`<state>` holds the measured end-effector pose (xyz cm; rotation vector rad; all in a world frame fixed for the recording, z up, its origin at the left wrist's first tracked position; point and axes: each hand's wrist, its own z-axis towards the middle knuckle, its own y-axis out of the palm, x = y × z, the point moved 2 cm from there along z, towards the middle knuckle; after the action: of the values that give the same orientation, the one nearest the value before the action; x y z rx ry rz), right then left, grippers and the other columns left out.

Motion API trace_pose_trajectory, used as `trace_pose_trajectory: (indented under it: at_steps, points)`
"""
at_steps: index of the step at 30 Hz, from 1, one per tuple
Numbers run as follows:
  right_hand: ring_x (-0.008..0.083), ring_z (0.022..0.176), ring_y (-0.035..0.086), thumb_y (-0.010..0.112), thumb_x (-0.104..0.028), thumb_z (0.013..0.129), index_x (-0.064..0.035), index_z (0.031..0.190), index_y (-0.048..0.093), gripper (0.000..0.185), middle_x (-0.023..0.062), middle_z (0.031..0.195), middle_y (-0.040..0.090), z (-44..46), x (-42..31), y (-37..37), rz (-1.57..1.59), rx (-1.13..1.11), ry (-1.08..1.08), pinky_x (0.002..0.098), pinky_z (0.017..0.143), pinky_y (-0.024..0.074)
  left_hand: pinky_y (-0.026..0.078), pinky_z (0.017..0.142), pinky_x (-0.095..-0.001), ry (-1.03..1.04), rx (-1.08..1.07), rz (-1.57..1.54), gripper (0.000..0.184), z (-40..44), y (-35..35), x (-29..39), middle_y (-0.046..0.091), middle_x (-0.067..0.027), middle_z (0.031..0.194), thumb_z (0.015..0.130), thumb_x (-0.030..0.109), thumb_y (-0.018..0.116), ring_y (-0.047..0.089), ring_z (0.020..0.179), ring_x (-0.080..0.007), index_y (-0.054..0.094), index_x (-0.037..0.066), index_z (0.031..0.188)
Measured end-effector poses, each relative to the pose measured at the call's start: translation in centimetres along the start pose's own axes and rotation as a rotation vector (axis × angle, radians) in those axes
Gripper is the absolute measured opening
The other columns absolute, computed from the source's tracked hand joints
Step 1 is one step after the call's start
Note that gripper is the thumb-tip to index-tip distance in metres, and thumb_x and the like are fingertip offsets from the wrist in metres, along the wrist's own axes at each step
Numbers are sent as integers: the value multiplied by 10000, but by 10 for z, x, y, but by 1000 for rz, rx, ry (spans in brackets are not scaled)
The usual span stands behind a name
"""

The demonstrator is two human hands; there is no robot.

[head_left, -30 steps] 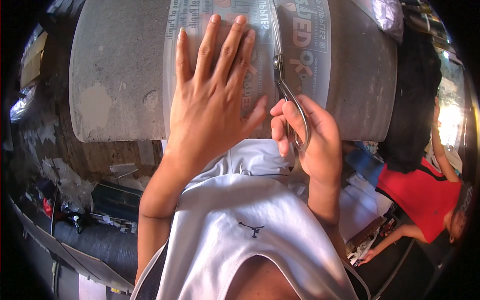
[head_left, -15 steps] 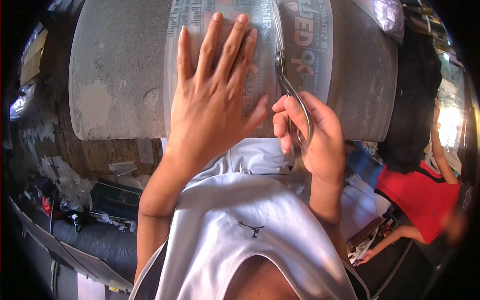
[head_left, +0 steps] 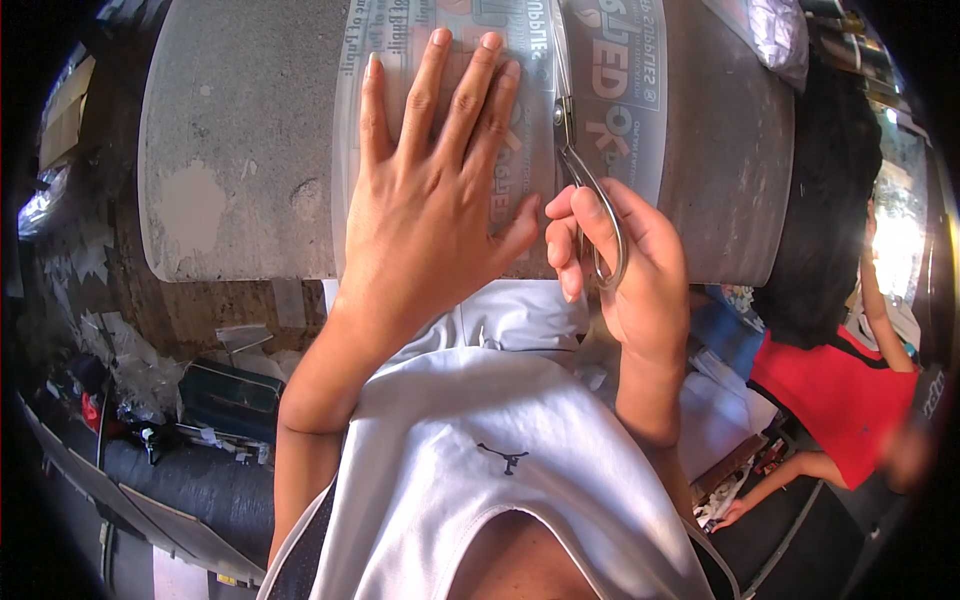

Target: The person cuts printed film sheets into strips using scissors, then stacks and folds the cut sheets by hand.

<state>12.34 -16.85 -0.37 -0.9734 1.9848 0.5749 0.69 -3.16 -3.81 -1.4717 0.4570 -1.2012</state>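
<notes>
My left hand (head_left: 430,170) lies flat with fingers spread on a clear plastic sheet (head_left: 640,150) printed with lettering that reads reversed. In my right hand (head_left: 640,245) is a pair of metal scissors (head_left: 563,110), its handle loops around my fingers and thumb. The blades point away from me and lie along the sheet, just right of my left fingertips. They look nearly closed, and their tips run out of the top of the view. Part of the print is hidden under my left hand.
The sheet rests on a worn grey board (head_left: 240,150). A dark cloth (head_left: 830,200) hangs past its right edge, with a white plastic bag (head_left: 775,40) above. A person in a red top (head_left: 840,400) is at the right. A dark green box (head_left: 230,398) sits lower left.
The sheet and my left hand have shifted slightly to the right. My right hand and the scissors have barely moved, the handles a touch higher.
</notes>
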Motion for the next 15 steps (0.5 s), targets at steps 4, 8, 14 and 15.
trace_pose_trajectory:
  at_steps: [4, 8, 14, 15]
  points:
    - [93, 583, 564, 583, -315, 1099, 36, 1061, 642, 358, 87, 793, 650, 1, -1, 0, 10, -8, -8, 226, 525, 452, 86, 1304, -590, 0, -2, -3, 980, 0, 0, 0, 286, -71, 1723, 824, 477, 734, 175, 1618, -302, 341, 108, 1642]
    - [91, 581, 589, 657, -314, 1063, 12, 1021, 655, 328, 57, 777, 666, 1, -2, -1, 55, -6, 7, 224, 538, 458, 83, 1305, -587, -7, -3, -10, 984, 0, 0, 0, 287, -70, 1722, 823, 480, 734, 177, 1618, -301, 337, 113, 1645]
    - [83, 574, 582, 659, -323, 1062, 12, 1025, 658, 337, 53, 780, 661, 5, -3, -2, 50, -6, 11, 221, 532, 456, 78, 1306, -585, -12, -6, -11, 990, 1, 2, 0, 286, -70, 1723, 815, 477, 735, 177, 1618, -300, 337, 115, 1646]
    - [83, 574, 582, 659, -323, 1062, 12, 1025, 658, 337, 53, 780, 661, 6, -3, -2, 50, -7, 11, 221, 532, 456, 79, 1305, -587, -11, -3, -11, 992, 1, 2, 0, 286, -71, 1723, 810, 476, 736, 177, 1618, -300, 340, 113, 1644]
